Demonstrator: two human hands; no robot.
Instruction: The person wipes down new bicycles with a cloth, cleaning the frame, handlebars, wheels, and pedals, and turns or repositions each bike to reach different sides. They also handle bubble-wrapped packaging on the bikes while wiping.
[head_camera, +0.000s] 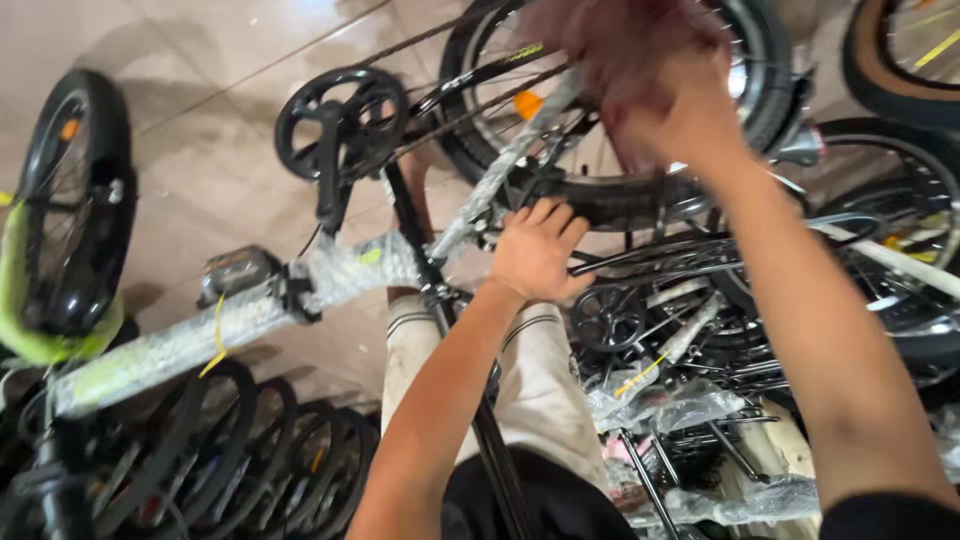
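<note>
looking down from head height, a person stands over a small bicycle frame (300, 290) lying across a pale tiled floor (200, 140), its tubes wrapped in bubble wrap with lime green showing through. the left hand (537, 250) rests flat, fingers together and curled over the frame where the rear stays meet the rear wheel (620, 110); it seems to press rather than clamp. the right hand (650, 70) is raised near the top of that wheel, blurred, so i cannot tell whether it is closed on anything. the black crankset (340, 125) sits up and left of the left hand, with a grey pedal (235, 272) lower down on the wrapped tube. a front wheel with a green mudguard (70, 210) stands at the far left.

what could go wrong, as i judge it: the left fingers lie just beside spokes and chain, so a turning wheel could pinch them. the frame rests between the person's legs, and a slip could tip it onto the heap of loose bicycle parts (690, 400) at the right or the stacked tyres (240, 450) at lower left.
</note>
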